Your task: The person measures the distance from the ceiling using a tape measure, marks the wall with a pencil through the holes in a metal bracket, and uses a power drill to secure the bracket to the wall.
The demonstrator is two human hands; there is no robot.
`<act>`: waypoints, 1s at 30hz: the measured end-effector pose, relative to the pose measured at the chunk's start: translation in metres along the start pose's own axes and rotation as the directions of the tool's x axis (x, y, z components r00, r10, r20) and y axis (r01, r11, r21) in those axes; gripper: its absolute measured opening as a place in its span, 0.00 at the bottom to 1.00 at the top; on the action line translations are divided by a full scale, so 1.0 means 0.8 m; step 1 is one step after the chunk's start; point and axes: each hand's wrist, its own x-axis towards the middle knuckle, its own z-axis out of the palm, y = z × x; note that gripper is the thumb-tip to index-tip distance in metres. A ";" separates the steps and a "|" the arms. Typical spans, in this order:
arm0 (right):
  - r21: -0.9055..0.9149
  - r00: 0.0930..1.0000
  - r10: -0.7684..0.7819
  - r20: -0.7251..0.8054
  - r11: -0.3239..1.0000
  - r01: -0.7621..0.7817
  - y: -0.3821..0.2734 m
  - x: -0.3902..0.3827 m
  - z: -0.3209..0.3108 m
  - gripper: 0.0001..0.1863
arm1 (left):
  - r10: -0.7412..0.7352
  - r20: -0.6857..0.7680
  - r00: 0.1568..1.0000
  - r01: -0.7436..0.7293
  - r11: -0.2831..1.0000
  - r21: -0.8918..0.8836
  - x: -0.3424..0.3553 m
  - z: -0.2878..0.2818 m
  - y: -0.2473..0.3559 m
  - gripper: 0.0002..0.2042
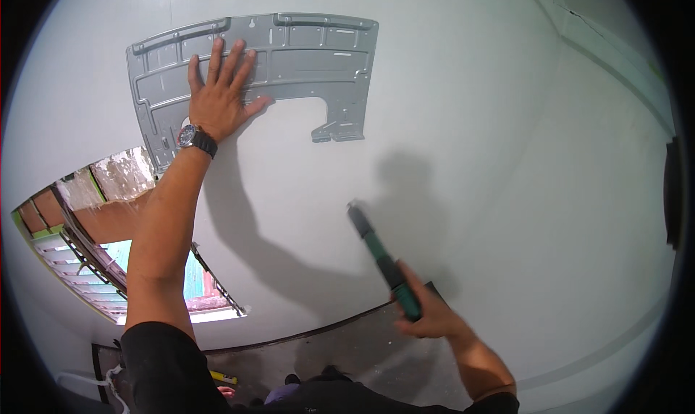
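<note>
A grey metal mounting plate (pixel 304 66) with slots, holes and raised ribs lies against the white wall. My left hand (pixel 219 99) is flat on its left half, fingers spread and thumb out to the right. A watch with a black strap (pixel 197 140) is on that wrist. Lower and to the right, my right hand (pixel 427 309) is wrapped round a green-and-black power drill (pixel 378 251). The drill's grey front end tilts up and to the left, below the plate and apart from it. Whether a bit touches the wall cannot be made out.
Left of my left forearm is a window opening (pixel 79 254) with louvre slats and a brown board. A yellow tool (pixel 223 378) lies low down near the grey floor (pixel 318 360). A white pipe (pixel 90 380) runs at the lower left. Something dark (pixel 673 193) hangs at the right edge.
</note>
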 end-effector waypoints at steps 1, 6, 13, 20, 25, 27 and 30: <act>-0.008 0.999 -0.037 -0.024 0.999 0.037 -0.029 -0.003 -0.020 0.61 | -0.009 0.003 1.000 0.009 1.000 0.002 -0.004 0.000 -0.004 0.47; -0.186 0.945 -0.221 -0.239 0.966 0.179 -0.147 -0.002 -0.102 0.54 | -0.004 -0.037 0.999 0.004 1.000 -0.004 -0.006 -0.004 -0.014 0.47; -0.366 0.759 -0.292 -0.582 0.928 0.077 -0.241 0.064 -0.158 0.18 | -0.037 -0.047 0.998 0.034 0.998 -0.056 -0.003 -0.007 -0.006 0.48; -0.604 0.694 -0.443 -0.568 0.797 0.014 -0.286 0.128 -0.161 0.17 | -0.048 -0.042 0.998 0.044 0.995 -0.091 -0.006 -0.008 -0.005 0.47; -0.637 0.681 -0.464 -0.567 0.771 -0.006 -0.296 0.135 -0.157 0.17 | -0.063 -0.010 0.998 0.062 0.993 -0.096 -0.007 -0.011 -0.005 0.46; -0.657 0.671 -0.478 -0.567 0.753 -0.019 -0.301 0.136 -0.156 0.18 | -0.060 0.014 0.998 0.061 0.996 -0.061 -0.006 -0.012 -0.006 0.46; -0.675 0.679 -0.470 -0.564 0.736 -0.051 -0.311 0.136 -0.151 0.18 | -0.065 -0.010 0.998 0.064 0.994 -0.083 -0.007 -0.001 -0.007 0.46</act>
